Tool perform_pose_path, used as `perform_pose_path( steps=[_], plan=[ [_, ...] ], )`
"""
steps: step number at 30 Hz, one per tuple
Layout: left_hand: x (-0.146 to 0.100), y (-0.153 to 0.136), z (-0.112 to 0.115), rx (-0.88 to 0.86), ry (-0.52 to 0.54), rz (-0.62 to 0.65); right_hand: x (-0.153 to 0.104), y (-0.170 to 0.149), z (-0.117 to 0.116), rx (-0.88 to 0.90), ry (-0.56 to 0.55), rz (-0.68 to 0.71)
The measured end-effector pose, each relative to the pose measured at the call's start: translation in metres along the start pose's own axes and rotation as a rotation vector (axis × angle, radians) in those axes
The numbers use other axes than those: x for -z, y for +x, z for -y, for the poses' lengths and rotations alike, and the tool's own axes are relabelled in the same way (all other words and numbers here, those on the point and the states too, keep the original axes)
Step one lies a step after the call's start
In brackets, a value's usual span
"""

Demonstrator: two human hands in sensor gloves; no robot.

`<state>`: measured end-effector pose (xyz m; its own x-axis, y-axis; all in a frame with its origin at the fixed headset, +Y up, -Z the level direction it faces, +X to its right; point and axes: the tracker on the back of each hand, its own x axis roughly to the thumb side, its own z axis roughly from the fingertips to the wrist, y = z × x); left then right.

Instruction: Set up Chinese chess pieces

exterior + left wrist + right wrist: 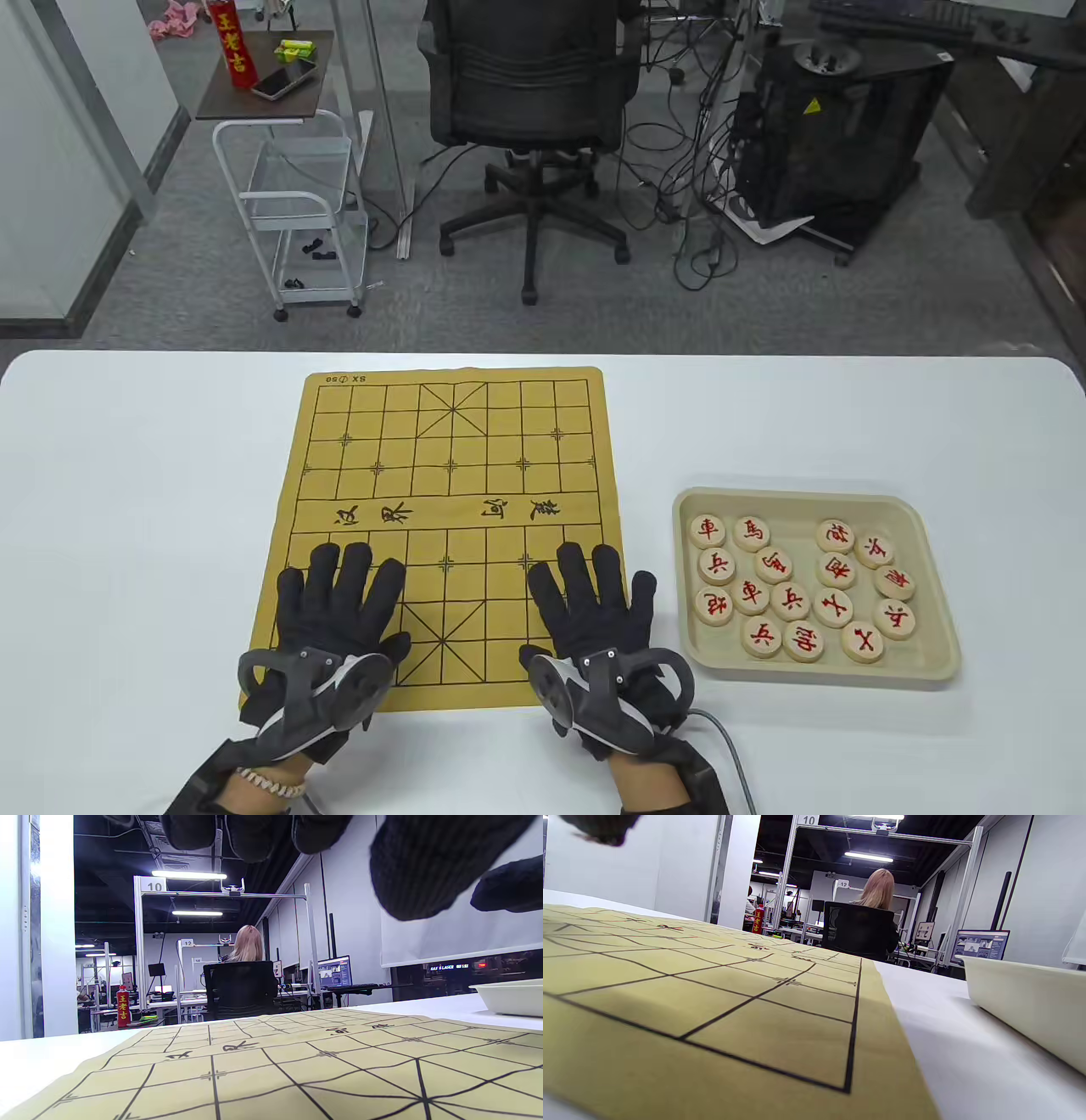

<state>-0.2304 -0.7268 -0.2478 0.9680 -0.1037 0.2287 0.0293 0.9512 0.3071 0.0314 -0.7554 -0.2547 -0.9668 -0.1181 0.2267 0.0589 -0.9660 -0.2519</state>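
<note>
Hands (pixel 339 598) (pixel 594 598) flat, fingers spread, on board (pixel 450 475)

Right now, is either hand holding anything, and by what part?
Nothing is held. The left hand and right hand lie flat, fingers spread, on the near end of the board. All pieces sit in the tray.

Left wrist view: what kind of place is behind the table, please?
Probably an open lab or office for recording work. Numbered metal frames stand over rows of desks, a lit monitor sits on one, and a person sits in an office chair.
</note>
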Motion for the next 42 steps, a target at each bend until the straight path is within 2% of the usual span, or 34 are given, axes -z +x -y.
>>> perform_pose_path(
  steps=[31,35,38,40,42],
  plan=[
    [0.001,-0.001,0.001,-0.013,-0.001,-0.003,0.0,0.003,-0.002,-0.01,0.031,0.007],
    [0.001,-0.002,0.001,-0.019,0.0,-0.003,0.003,-0.006,0.006,0.01,0.019,-0.031],
    [0.001,-0.004,0.001,-0.028,0.002,-0.004,0.01,-0.027,0.029,0.022,-0.009,-0.14],
    [0.001,-0.004,0.001,-0.03,0.0,-0.006,0.015,-0.043,0.037,0.059,-0.028,-0.196],
    [0.001,-0.005,0.0,-0.026,-0.002,-0.008,0.02,-0.059,0.04,0.046,-0.003,-0.229]
  ],
)
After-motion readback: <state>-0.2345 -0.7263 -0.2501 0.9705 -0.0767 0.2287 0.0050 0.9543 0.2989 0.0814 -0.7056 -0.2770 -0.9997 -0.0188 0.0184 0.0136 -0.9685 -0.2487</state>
